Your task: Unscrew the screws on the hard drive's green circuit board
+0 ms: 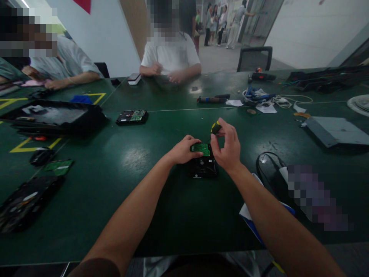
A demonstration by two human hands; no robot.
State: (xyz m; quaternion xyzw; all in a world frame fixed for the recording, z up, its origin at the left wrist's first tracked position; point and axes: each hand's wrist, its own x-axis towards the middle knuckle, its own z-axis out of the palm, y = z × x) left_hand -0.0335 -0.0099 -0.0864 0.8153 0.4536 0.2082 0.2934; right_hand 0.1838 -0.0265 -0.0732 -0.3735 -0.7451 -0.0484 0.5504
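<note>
A black hard drive [203,167] with a green circuit board [205,149] on its far part lies on the green table before me. My left hand [186,150] is closed on the drive's left side, thumb along the near edge of the board. In my right hand [228,145] a yellow-and-black screwdriver [216,127] is pinched between the fingers, its handle up and tilted. The screwdriver's tip is hidden, so I cannot tell whether it touches a screw. Farther off to the left lies another hard drive [132,117], its circuit board facing up.
At left are a black casing [54,115], a computer mouse [42,156] and a loose circuit board [59,167]. A grey metal box [340,130], cables [284,100] and a pixelated object [315,196] lie right. Two people sit across the table [161,134].
</note>
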